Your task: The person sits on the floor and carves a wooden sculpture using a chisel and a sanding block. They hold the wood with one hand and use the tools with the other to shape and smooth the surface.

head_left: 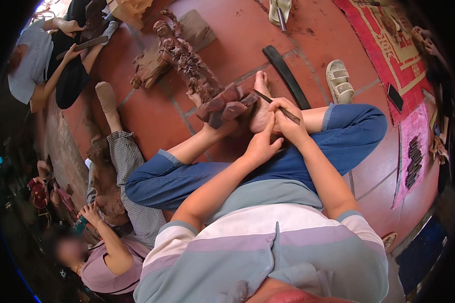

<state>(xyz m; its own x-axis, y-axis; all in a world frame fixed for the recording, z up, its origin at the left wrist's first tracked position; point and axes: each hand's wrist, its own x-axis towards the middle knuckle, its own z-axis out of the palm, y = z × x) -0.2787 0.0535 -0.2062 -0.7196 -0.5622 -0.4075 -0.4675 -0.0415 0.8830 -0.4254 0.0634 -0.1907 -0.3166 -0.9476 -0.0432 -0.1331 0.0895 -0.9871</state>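
My right hand (289, 122) is closed around a thin dark carving chisel (291, 116), whose narrow end points up and left toward the carved wood. Beside it, my left hand (262, 146) has its index finger stretched out toward the right hand and its thumb apart; nothing shows in it. A reddish-brown carved wooden statue (187, 65) lies slanting in front of me, its figure end away and its faceted base (226, 105) near my bare feet. The chisel's tip is close to the base, but I cannot tell whether they touch.
Under the statue lies a rough wood block (154, 64). A long black flat strip (287, 76), a sandal (339, 81) and a phone (395, 97) are to the right. Several dark chisels (414, 161) lie on pink cloth (405, 189). Two people work at left, one holding a green tool (80, 224).
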